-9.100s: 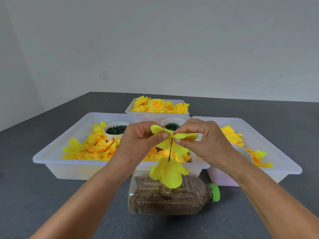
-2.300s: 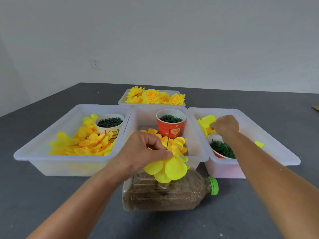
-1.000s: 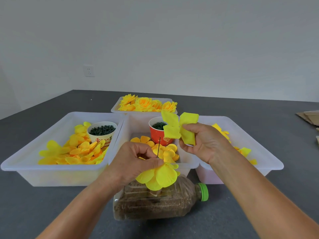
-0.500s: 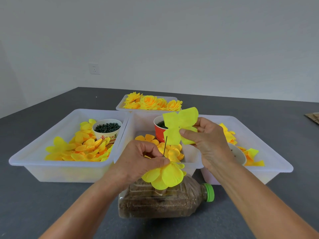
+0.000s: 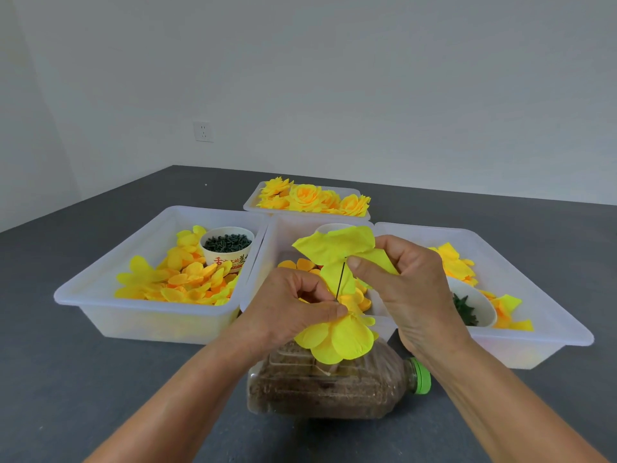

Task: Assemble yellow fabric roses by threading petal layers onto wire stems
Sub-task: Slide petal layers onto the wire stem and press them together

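A: Yellow fabric petal layer (image 5: 337,250) sits at the tip of the thin dark wire stem (image 5: 340,279), above the middle tub. Any writing?

B: Red characters on the white paper cup of dark green pieces (image 5: 228,247) in the left translucent plastic tub (image 5: 140,315); too small to read.

A: Hands?

B: Left hand (image 5: 288,309) pinches the stem just above the threaded yellow petals (image 5: 337,339). Right hand (image 5: 405,282) pinches the upper layer.
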A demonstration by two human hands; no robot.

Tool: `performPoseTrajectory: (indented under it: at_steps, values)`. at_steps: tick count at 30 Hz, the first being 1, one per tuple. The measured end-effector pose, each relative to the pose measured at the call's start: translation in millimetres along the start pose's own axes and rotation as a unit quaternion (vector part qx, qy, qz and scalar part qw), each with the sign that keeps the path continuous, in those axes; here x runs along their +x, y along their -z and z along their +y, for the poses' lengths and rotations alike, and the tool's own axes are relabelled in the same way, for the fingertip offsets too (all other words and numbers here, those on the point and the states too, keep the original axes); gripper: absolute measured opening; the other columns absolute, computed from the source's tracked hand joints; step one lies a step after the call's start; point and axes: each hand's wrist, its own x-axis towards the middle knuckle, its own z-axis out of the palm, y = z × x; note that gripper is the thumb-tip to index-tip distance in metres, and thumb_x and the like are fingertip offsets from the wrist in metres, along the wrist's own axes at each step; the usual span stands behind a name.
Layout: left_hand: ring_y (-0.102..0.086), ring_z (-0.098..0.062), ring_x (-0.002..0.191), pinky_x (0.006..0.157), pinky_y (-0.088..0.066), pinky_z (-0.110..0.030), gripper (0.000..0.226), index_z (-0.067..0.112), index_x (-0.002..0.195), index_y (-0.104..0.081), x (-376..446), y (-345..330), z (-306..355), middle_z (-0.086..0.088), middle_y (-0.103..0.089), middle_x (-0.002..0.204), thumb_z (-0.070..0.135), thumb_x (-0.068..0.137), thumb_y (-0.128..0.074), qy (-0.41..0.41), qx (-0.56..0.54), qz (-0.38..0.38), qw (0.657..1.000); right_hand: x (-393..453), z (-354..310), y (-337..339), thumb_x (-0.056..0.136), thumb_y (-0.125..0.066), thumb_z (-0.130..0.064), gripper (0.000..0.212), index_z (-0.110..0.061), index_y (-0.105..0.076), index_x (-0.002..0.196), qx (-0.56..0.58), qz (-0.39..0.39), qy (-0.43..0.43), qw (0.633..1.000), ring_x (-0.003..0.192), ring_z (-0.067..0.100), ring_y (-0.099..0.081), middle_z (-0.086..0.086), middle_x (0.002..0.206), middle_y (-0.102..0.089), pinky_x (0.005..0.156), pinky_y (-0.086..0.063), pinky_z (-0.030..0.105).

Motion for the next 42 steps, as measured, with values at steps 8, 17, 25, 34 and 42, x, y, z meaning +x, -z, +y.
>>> performPoseTrajectory:
  at_steps: [8, 17, 25, 34, 42]
  values:
    - [-0.054, -0.014, 0.064, 0.062, -0.044, -0.027, 0.015, 0.009, 0.063, -0.066, 0, 0, 1, -0.006, -0.063, 0.065, 0.003, 0.073, -0.076, -0.005, 0.013, 0.002, 1.000, -5, 0, -1, 0.075, -0.073, -0.003, 0.025, -0.027, -0.071, 0.072, 0.015, -0.010, 0.016, 1.000, 0.067, 0.011, -0.069, -0.006, 0.074, -0.074, 0.062, -0.056, 0.024]
    - [-0.061, -0.014, 0.067, 0.065, -0.051, -0.027, 0.017, 0.012, 0.064, -0.069, -1, 0, 1, -0.003, -0.068, 0.068, 0.000, 0.074, -0.074, -0.008, -0.003, 0.000, 1.000, -8, 6, 1, 0.071, -0.073, 0.005, 0.031, -0.026, -0.071, 0.078, -0.081, -0.014, 0.153, 0.985, 0.079, 0.002, -0.067, -0.015, 0.077, -0.072, 0.072, -0.051, 0.015]
    - [-0.068, -0.013, 0.077, 0.072, -0.056, -0.030, 0.013, 0.014, 0.080, -0.073, 0, 0, -1, 0.002, -0.073, 0.078, 0.002, 0.074, -0.075, -0.013, 0.000, -0.002, 1.000, -5, 16, 7, 0.066, -0.068, 0.010, 0.020, -0.002, -0.074, 0.081, -0.284, 0.001, 0.353, 0.892, 0.084, 0.028, -0.067, 0.008, 0.089, -0.072, 0.072, -0.053, 0.043]
    - [-0.068, -0.002, 0.064, 0.057, -0.051, -0.015, 0.015, 0.015, 0.075, -0.072, -3, 3, -3, 0.010, -0.071, 0.066, 0.001, 0.073, -0.073, -0.014, -0.025, -0.013, 1.000, -5, 22, 6, 0.058, -0.066, 0.014, 0.031, -0.002, -0.074, 0.082, -0.354, 0.004, 0.406, 0.843, 0.076, 0.032, -0.066, 0.009, 0.084, -0.072, 0.066, -0.050, 0.040]
    - [-0.069, -0.014, 0.071, 0.068, -0.058, -0.029, 0.016, 0.018, 0.077, -0.076, -3, 8, -6, -0.002, -0.074, 0.075, 0.027, 0.064, -0.075, -0.023, -0.022, -0.032, 0.999, -4, 26, 11, 0.063, -0.065, 0.013, 0.026, -0.002, -0.075, 0.082, -0.306, -0.026, 0.382, 0.871, 0.079, 0.031, -0.066, 0.007, 0.084, -0.073, 0.068, -0.051, 0.045]
